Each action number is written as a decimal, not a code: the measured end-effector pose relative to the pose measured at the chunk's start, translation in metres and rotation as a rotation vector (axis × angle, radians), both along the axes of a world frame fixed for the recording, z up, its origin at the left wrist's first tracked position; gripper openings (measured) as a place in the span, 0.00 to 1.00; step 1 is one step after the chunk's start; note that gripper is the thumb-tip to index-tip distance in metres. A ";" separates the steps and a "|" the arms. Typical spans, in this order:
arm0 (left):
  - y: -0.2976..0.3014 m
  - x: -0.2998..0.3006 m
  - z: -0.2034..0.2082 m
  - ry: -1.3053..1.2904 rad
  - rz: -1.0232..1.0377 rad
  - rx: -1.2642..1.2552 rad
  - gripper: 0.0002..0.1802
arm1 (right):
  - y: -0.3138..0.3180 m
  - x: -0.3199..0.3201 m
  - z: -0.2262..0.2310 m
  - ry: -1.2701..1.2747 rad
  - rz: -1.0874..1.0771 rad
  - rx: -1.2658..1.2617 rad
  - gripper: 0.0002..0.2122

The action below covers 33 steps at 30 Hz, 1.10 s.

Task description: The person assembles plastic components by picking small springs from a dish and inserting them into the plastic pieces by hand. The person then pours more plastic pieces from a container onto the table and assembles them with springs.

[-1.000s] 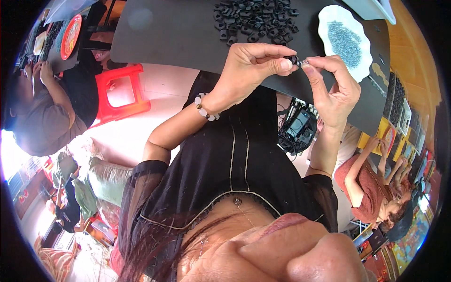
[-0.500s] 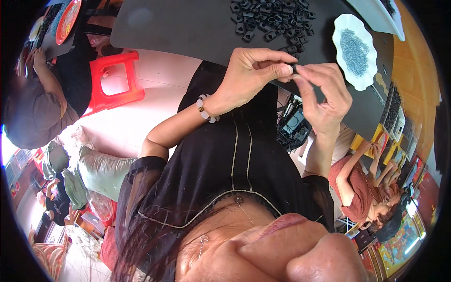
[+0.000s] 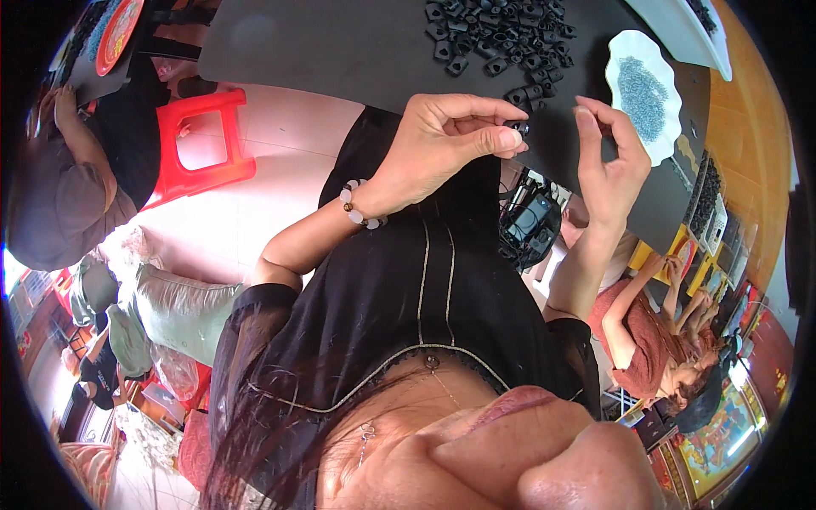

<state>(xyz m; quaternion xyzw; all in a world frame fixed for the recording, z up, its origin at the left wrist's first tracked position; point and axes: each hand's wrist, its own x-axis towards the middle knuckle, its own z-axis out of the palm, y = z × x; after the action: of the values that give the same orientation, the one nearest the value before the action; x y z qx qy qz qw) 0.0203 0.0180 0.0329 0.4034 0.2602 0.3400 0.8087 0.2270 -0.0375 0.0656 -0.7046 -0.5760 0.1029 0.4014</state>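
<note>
A small black plastic piece [image 3: 519, 128] is pinched between the thumb and fingers of my left hand [image 3: 450, 144], over the table's near edge. A beaded bracelet circles that wrist. My right hand [image 3: 619, 174] is apart from the piece, beside the white dish; its thumb and forefinger tips come together, and whatever is between them is too small to make out. The scalloped white dish [image 3: 665, 146] holds many tiny blue-grey parts [image 3: 642, 98]. Beyond my left hand lies a loose pile of black plastic pieces with holes [image 3: 501, 38].
The dark table [image 3: 323, 51] stretches ahead of me. A white tray [image 3: 688, 38] stands at the far right. At left are a red plastic stool [image 3: 204, 153] and a seated person [image 3: 68, 187]; other people [image 3: 650, 331] work at right. A dark device [image 3: 535, 221] hangs below the table edge.
My right hand has drawn away from the black piece, moving right toward the dish. My left hand keeps the piece and has shifted slightly left and down.
</note>
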 end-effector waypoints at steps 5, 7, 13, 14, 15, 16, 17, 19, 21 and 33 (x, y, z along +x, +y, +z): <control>0.005 -0.008 -0.001 -0.009 0.022 -0.023 0.15 | 0.004 0.002 -0.007 -0.108 -0.024 -0.057 0.05; 0.006 -0.011 -0.001 0.008 0.035 0.007 0.15 | 0.006 -0.003 -0.009 -0.163 0.059 -0.040 0.05; 0.007 -0.013 0.003 0.039 0.013 -0.008 0.17 | 0.011 0.001 -0.004 -0.176 0.009 -0.031 0.04; 0.008 -0.013 0.003 0.038 0.010 -0.006 0.17 | 0.014 0.006 -0.004 -0.242 -0.013 -0.002 0.04; 0.008 -0.012 0.002 0.035 0.008 -0.010 0.16 | 0.019 0.012 -0.004 -0.243 -0.016 -0.001 0.04; 0.007 -0.012 0.002 0.033 0.007 -0.014 0.16 | 0.025 0.017 -0.004 -0.364 -0.005 0.026 0.03; 0.008 -0.011 0.002 0.029 0.002 -0.012 0.16 | 0.032 0.022 -0.005 -0.487 0.005 0.054 0.03; 0.008 -0.008 0.001 0.043 0.002 0.028 0.15 | 0.041 0.027 -0.011 -0.548 -0.004 0.062 0.05; 0.007 -0.007 0.001 0.041 0.002 0.018 0.15 | 0.049 0.026 -0.016 -0.656 -0.016 0.054 0.06; 0.010 -0.012 0.001 -0.001 0.018 -0.003 0.14 | 0.037 0.009 -0.002 0.098 0.026 -0.098 0.08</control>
<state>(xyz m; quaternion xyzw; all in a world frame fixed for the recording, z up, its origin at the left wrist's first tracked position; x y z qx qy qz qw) 0.0086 0.0278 0.0343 0.3995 0.2640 0.3469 0.8064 0.2355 -0.0003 0.0634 -0.7099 -0.5592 0.1706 0.3928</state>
